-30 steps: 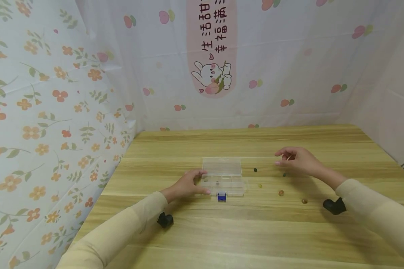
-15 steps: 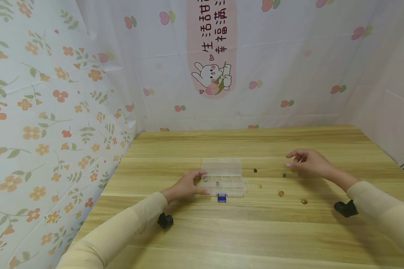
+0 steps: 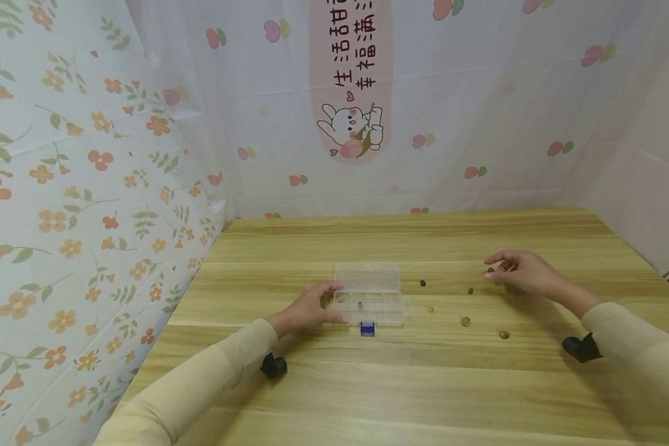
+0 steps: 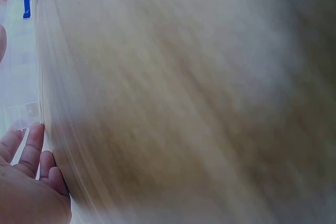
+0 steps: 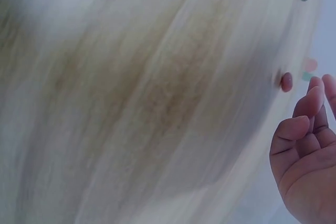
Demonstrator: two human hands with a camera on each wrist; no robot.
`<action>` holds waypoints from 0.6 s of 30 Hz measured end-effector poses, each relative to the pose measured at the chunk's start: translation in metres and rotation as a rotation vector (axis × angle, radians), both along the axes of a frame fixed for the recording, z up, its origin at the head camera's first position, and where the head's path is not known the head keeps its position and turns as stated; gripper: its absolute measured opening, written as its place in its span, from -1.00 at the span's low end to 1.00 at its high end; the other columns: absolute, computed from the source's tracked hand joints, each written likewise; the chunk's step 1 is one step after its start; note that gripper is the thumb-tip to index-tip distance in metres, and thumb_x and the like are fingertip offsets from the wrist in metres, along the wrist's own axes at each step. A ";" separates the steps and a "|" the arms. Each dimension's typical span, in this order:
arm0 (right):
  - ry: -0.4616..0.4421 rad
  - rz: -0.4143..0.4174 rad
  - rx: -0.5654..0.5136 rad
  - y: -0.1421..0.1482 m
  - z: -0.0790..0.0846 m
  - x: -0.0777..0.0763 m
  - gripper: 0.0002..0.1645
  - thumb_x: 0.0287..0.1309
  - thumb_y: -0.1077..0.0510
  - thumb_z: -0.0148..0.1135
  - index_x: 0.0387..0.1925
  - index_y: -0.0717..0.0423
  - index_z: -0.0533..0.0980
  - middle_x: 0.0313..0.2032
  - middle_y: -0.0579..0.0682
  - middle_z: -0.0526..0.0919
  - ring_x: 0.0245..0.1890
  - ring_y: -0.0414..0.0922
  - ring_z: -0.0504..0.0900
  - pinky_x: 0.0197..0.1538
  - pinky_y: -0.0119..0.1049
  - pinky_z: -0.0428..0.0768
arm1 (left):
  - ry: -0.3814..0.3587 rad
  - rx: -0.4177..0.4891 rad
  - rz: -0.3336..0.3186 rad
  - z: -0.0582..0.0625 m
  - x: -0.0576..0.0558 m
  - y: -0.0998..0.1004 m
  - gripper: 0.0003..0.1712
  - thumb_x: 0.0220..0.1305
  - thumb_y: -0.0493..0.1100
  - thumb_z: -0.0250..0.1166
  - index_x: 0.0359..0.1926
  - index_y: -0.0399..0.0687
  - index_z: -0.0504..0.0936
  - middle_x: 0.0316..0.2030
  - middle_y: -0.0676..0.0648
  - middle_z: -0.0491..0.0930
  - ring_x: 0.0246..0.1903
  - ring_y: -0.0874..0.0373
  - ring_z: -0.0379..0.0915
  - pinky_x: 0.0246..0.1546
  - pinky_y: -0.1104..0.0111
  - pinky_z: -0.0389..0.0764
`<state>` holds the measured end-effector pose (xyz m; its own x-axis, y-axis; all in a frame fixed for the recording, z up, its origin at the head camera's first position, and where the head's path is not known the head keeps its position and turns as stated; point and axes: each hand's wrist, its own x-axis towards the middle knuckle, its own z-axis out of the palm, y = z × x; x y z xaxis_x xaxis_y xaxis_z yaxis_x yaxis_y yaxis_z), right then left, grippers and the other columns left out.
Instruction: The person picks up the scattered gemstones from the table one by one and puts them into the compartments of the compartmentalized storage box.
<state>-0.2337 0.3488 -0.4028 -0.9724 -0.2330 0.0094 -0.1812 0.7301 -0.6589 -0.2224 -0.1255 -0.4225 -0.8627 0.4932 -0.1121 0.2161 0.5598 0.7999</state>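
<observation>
A clear plastic compartment box (image 3: 393, 305) with a blue latch (image 3: 367, 328) lies with its lid (image 3: 368, 277) raised at the back. Inside are a small dark piece (image 3: 360, 304) and a pale one near the left end. My left hand (image 3: 311, 305) grips the box's left end, thumb at the front corner and index finger at the back; fingertips (image 4: 34, 132) meet the end wall in the left wrist view. My right hand (image 3: 524, 271) hovers with bent fingers beside a reddish-brown stone (image 5: 286, 82), which lies on the table apart from the fingertips in the right wrist view.
Several small stones lie right of the box: a dark green one (image 3: 423, 283), a teal one (image 3: 471, 290), a yellow one (image 3: 431, 309), an orange one (image 3: 466, 321) and a brown one (image 3: 504, 334). Patterned cloth (image 3: 451, 93) hangs behind the wooden table (image 3: 334, 396).
My right hand has moved to the right, past the teal stone, and the reddish-brown stone now shows by its fingertips. The left hand and box have stayed put.
</observation>
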 end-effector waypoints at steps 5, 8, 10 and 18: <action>-0.032 -0.011 -0.006 0.004 -0.002 0.000 -0.34 0.21 -0.12 0.32 0.11 0.31 0.48 -0.29 0.08 0.53 -0.41 -0.07 0.46 -0.45 -0.30 0.45 | -0.003 0.005 -0.004 0.001 0.000 0.000 -0.16 0.07 -0.01 0.51 0.33 -0.12 0.37 0.27 -0.17 0.36 0.32 -0.10 0.17 0.32 0.04 0.15; -0.045 -0.015 0.000 0.005 -0.002 -0.001 -0.33 0.21 -0.13 0.31 0.12 0.32 0.47 -0.29 0.08 0.53 -0.39 -0.05 0.46 -0.43 -0.29 0.46 | -0.004 0.003 -0.005 0.002 0.000 0.000 -0.16 0.07 -0.01 0.51 0.33 -0.11 0.37 0.27 -0.17 0.35 0.31 -0.10 0.17 0.32 0.04 0.17; -0.053 -0.018 0.005 0.005 -0.003 -0.001 -0.32 0.20 -0.13 0.32 0.12 0.32 0.47 -0.28 0.08 0.53 -0.39 -0.05 0.46 -0.42 -0.29 0.46 | -0.005 -0.003 -0.003 0.002 0.000 0.000 -0.15 0.06 0.00 0.51 0.33 -0.10 0.37 0.27 -0.16 0.35 0.32 -0.09 0.16 0.32 0.04 0.15; -0.082 -0.029 -0.008 0.007 -0.009 -0.003 -0.31 0.17 -0.12 0.35 0.12 0.32 0.47 -0.29 0.08 0.53 -0.47 -0.09 0.48 -0.45 -0.27 0.52 | -0.003 -0.025 -0.010 0.000 0.000 -0.001 -0.14 0.05 0.05 0.52 0.33 -0.06 0.38 0.26 -0.13 0.35 0.32 -0.08 0.14 0.33 0.01 0.12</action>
<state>-0.2365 0.3555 -0.4116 -0.9763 -0.2050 -0.0689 -0.1052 0.7286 -0.6768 -0.2228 -0.1265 -0.4221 -0.8576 0.4985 -0.1264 0.2196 0.5772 0.7865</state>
